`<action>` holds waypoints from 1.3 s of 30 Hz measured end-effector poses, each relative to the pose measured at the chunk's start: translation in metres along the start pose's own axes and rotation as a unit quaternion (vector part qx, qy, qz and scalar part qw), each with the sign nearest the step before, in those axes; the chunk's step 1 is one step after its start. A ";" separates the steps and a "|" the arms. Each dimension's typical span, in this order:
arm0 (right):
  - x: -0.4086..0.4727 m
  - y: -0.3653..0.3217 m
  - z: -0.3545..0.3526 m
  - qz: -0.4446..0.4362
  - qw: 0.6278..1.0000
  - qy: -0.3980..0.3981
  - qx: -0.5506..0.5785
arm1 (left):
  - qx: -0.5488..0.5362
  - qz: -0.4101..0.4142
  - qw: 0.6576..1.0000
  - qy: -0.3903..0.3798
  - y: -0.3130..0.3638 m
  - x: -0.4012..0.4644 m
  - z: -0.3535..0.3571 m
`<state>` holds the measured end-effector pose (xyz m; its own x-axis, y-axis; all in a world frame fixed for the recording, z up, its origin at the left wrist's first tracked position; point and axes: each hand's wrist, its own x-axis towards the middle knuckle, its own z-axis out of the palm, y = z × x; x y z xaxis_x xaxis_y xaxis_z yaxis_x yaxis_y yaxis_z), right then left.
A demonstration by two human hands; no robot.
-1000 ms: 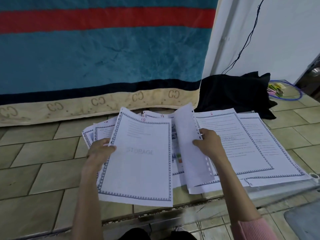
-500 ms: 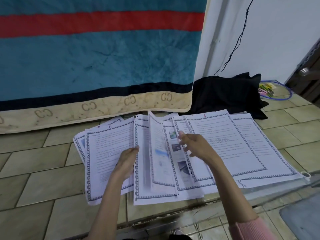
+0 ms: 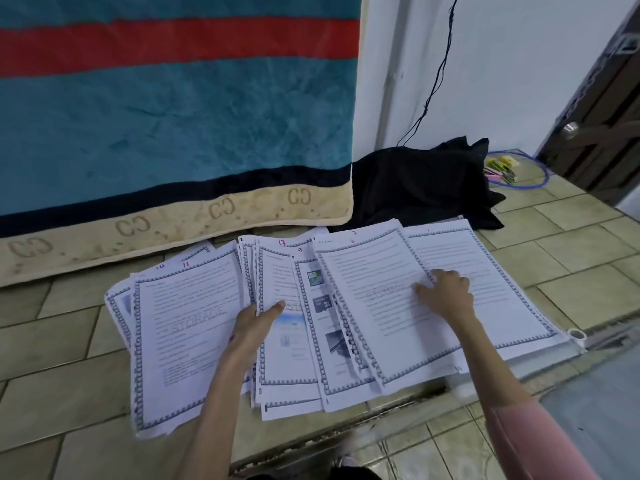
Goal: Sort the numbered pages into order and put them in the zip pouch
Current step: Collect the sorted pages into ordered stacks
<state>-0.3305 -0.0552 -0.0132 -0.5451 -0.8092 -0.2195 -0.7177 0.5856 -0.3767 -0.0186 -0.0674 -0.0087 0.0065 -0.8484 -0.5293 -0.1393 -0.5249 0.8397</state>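
Pages fanned overlapping across the tiled floor, just below the hanging blanket. I read red numbers 14, 11, 13, 9; others too faint. My left hand pinches the middle sheets' edge, fingers hidden underneath. Right hand rests flat, fingers relaxed, on the right-side page. Zip pouch: only a clear edge past the right pages, mostly covered.

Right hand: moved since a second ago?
Yes. The right hand let go of the punched sheet it held up and shifted right, away from the blanket, now resting flat on the page marked 7.
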 end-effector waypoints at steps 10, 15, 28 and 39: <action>-0.049 -0.055 0.027 -0.126 0.978 -0.076 0.148 | -0.045 -0.020 0.998 -0.047 -0.006 0.003 -0.007; -0.052 -0.061 0.023 -0.138 0.978 -0.065 0.143 | -0.031 0.049 0.998 -0.031 -0.006 -0.004 -0.016; -0.054 -0.101 0.057 -0.193 0.895 -0.172 0.364 | -0.149 0.039 0.986 0.062 -0.015 -0.019 -0.096; -0.039 -0.064 0.045 -0.164 0.949 -0.026 0.266 | 0.020 0.107 0.983 0.151 -0.028 -0.008 -0.076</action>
<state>-0.2436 -0.0638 -0.0214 -0.2987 -0.9530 -0.0502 -0.5167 0.2058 -0.8311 0.0609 -0.0508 -0.0187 0.2647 -0.9239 -0.2762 -0.2079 -0.3344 0.9192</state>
